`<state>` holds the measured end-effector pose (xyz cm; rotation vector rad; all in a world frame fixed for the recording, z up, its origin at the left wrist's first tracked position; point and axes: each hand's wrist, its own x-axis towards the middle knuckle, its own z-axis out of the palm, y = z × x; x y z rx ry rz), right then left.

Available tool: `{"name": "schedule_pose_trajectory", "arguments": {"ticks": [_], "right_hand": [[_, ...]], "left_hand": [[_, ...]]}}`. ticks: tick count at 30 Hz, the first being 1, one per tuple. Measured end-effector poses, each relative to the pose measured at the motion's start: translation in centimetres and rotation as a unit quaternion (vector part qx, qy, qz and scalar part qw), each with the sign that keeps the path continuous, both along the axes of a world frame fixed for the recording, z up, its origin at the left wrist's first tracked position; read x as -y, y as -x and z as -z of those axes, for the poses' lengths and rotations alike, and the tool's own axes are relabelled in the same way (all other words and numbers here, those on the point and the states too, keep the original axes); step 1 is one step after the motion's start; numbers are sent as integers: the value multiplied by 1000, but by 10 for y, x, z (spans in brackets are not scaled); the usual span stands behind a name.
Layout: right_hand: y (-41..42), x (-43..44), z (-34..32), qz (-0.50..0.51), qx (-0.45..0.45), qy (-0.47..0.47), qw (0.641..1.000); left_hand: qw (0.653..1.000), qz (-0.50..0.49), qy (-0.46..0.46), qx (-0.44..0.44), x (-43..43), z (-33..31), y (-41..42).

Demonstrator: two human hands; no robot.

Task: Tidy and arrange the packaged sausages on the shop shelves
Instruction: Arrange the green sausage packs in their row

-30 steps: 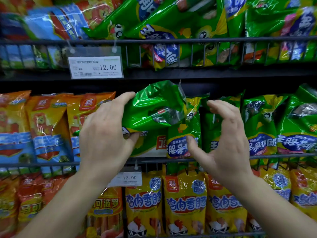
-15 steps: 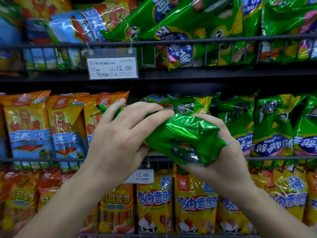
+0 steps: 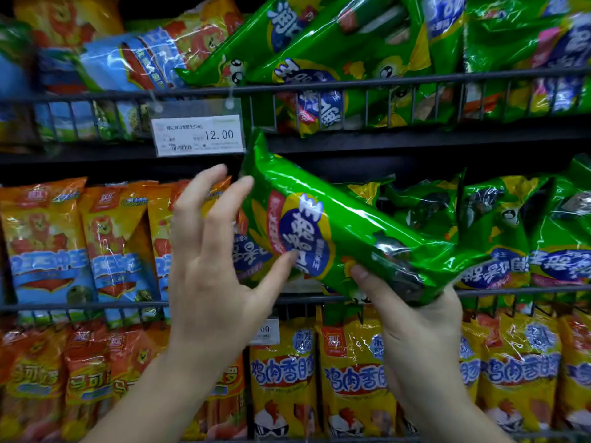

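Overall, wire-fronted shelves (image 3: pixel 415 81) fill the view, holding orange packs (image 3: pixel 41 238) at left, green packs (image 3: pixel 499 225) at right and yellow packs (image 3: pixel 355 372) below. In front of the middle shelf a green sausage pack (image 3: pixel 351 225) tilts, top end up-left. The right hand (image 3: pixel 415 324) grips its lower end, fingers curled beneath, thumb on its face. The left hand (image 3: pixel 208 276) is spread wide, thumb tip and one fingertip touching the pack. A price tag (image 3: pixel 198 134) hangs just above its top corner.
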<state>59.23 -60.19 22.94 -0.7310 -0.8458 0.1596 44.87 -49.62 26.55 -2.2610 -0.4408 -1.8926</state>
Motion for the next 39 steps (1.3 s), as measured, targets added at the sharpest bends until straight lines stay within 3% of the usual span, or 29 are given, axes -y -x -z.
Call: {"name": "schedule_pose_trajectory", "arguments": {"ticks": [3, 5, 9, 12, 16, 21, 27, 34, 39], "right_hand": [[5, 0, -2, -32, -111, -7, 993], [7, 0, -2, -55, -165, 0, 985], [14, 1, -2, -79, -198, 21, 977], [20, 1, 3, -100, -186, 39, 977], [23, 0, 8, -105, -169, 68, 978], [15, 6, 11, -95, -128, 92, 983], [5, 9, 17, -44, -76, 135, 987], [5, 1, -5, -29, 137, 182, 973], [11, -18, -29, -8, 220, 181, 959]], "left_hand": [[992, 30, 120, 21, 6, 8, -3], [970, 77, 230, 32, 11, 16, -6], [851, 272, 445, 65, 25, 20, -22], [789, 363, 484, 105, 34, 15, -30], [758, 389, 494, 172, 38, 13, -37], [757, 394, 482, 199, 35, 9, -35], [797, 371, 433, 201, 20, 0, -20], [854, 334, 368, 153, 6, -15, 3], [880, 323, 332, 109, 3, -25, 7]]}}
